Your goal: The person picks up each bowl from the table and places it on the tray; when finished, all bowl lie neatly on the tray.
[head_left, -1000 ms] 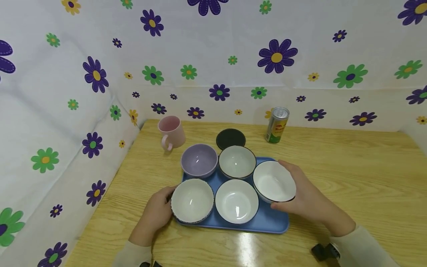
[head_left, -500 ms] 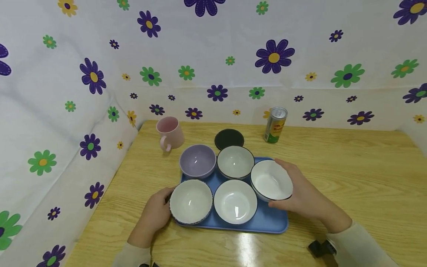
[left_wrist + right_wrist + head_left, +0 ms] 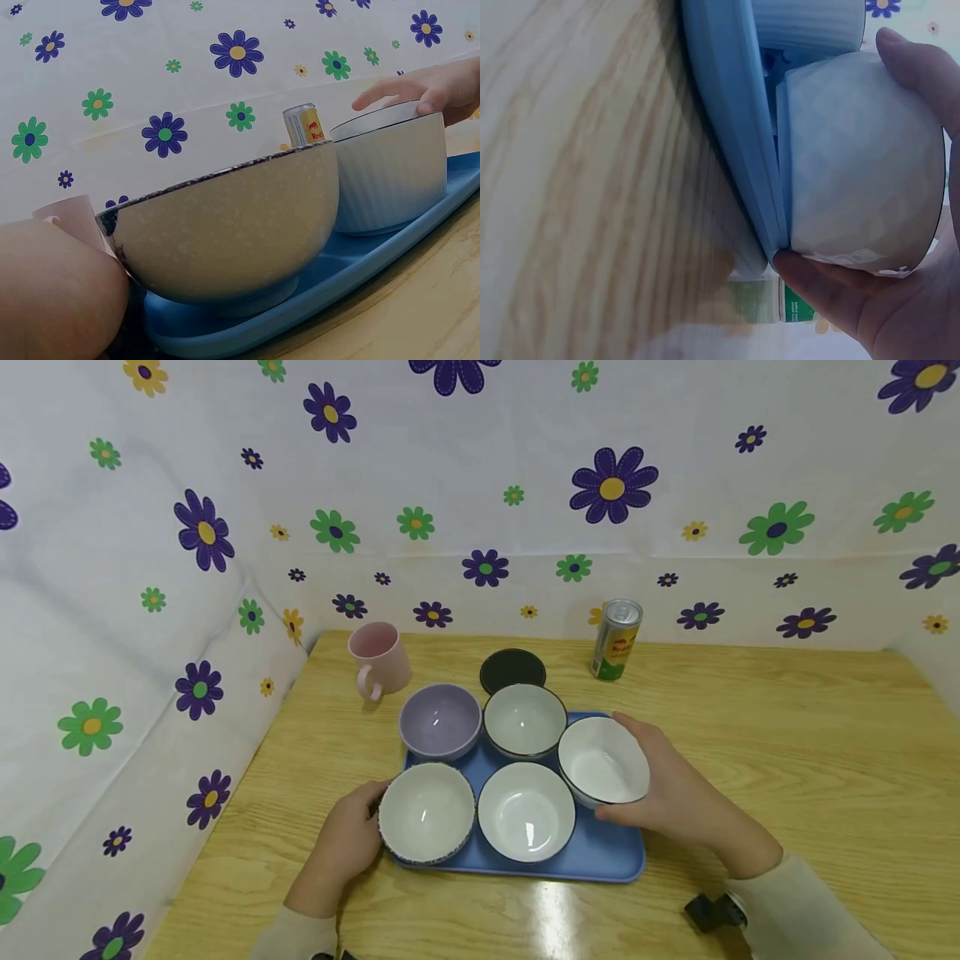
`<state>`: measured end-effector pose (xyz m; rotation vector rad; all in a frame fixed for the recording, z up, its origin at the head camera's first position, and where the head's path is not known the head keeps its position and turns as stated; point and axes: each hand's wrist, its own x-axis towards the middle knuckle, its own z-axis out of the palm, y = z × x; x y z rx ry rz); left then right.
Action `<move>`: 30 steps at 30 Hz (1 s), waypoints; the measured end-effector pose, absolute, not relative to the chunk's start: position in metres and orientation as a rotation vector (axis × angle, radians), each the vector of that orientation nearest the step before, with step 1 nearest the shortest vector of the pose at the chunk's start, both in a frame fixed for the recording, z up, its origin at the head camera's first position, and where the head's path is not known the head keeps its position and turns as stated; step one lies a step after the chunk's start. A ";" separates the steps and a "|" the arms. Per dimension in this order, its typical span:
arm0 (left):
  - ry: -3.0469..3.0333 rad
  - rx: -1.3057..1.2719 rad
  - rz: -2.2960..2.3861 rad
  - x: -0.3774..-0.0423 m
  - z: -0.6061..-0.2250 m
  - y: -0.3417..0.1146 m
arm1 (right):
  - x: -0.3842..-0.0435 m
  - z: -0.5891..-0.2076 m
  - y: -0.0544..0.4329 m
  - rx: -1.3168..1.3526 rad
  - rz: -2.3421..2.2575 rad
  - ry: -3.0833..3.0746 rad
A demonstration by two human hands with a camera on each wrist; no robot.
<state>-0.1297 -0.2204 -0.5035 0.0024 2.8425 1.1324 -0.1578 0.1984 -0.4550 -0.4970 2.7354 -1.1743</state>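
Note:
My right hand (image 3: 652, 785) grips a white bowl (image 3: 602, 760) with a thin dark rim, thumb on its near side and fingers on its far side. In the right wrist view this bowl (image 3: 866, 161) has a faceted outside and its base is close over the blue tray (image 3: 731, 97). My left hand (image 3: 348, 831) lies against the left side of a cream bowl (image 3: 427, 814) with a speckled rim, at the tray's left edge; its fingertips are hidden. Between the two, a white ribbed bowl (image 3: 527, 814) stands on the tray (image 3: 607, 856).
A purple bowl (image 3: 440, 721) and a pale bowl (image 3: 525, 720) with a dark rim fill the tray's back. Behind them are a pink mug (image 3: 382, 656), a black disc (image 3: 513, 671) and a drink can (image 3: 617, 639). A flowered cloth (image 3: 480, 485) hangs at the back.
My right hand has shifted the white bowl slightly left and back, nearer the neighbouring bowls. The left hand stays beside the speckled-rim bowl. The head view has turned a little to the right.

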 end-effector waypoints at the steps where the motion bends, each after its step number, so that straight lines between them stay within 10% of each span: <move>1: 2.845 0.001 1.130 -0.130 -0.503 -0.220 | -0.158 -0.454 0.198 -0.492 -1.172 2.734; 30: 2.805 0.011 1.191 -0.134 -0.504 -0.222 | -0.142 -0.459 0.207 -0.562 -1.238 2.668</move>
